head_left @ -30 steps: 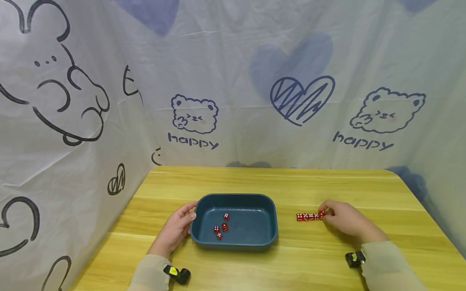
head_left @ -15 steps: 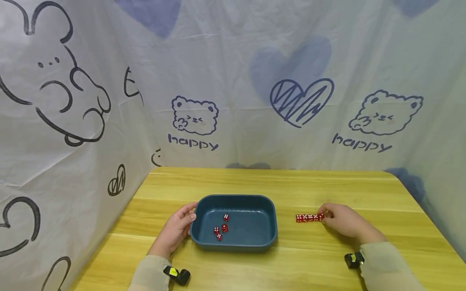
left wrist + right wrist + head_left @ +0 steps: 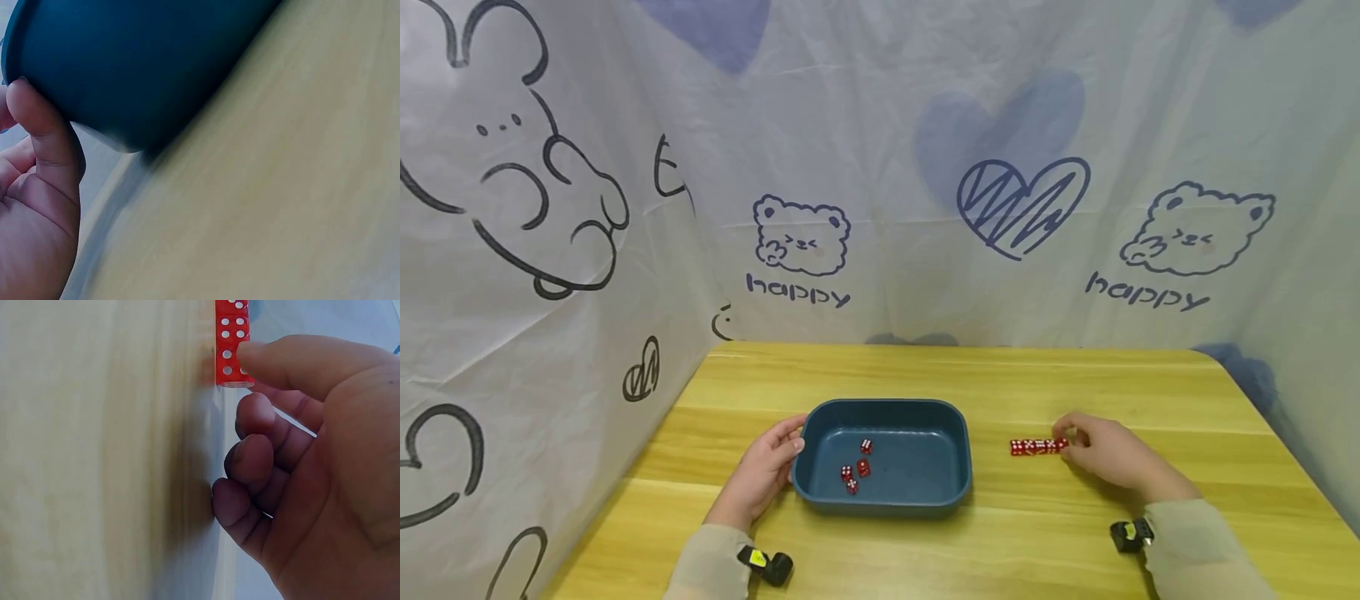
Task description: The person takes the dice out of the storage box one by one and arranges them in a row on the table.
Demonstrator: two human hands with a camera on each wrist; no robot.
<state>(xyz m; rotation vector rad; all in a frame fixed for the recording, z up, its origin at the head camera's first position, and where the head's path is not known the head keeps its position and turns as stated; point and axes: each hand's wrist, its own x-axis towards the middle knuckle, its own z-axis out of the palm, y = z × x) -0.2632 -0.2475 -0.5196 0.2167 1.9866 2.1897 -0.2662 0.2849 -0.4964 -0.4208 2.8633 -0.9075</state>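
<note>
A dark blue rectangular tray (image 3: 895, 502) rests on the wooden table. My left hand (image 3: 763, 469) holds its left end, with the thumb (image 3: 39, 115) against the outer wall near the rim. Inside, towards the left, lie several small red dice (image 3: 863, 468) with white dots. To the tray's right, more red dice (image 3: 1030, 447) stand in a straight row, side by side. My right hand (image 3: 1105, 450) pinches the die (image 3: 227, 362) at the row's right end between thumb and index finger. In the right wrist view its other fingers curl loosely beside the table surface.
The table (image 3: 1000, 550) has a light wood grain. White cloth (image 3: 895, 283) printed with hearts and bears hangs behind it and along both sides. A small black camera (image 3: 767, 567) is strapped to my left wrist, another camera (image 3: 1129, 535) to my right.
My right hand has shifted slightly left and down with the end die, which now sits in line with the row. The left hand and the tray have stayed in place.
</note>
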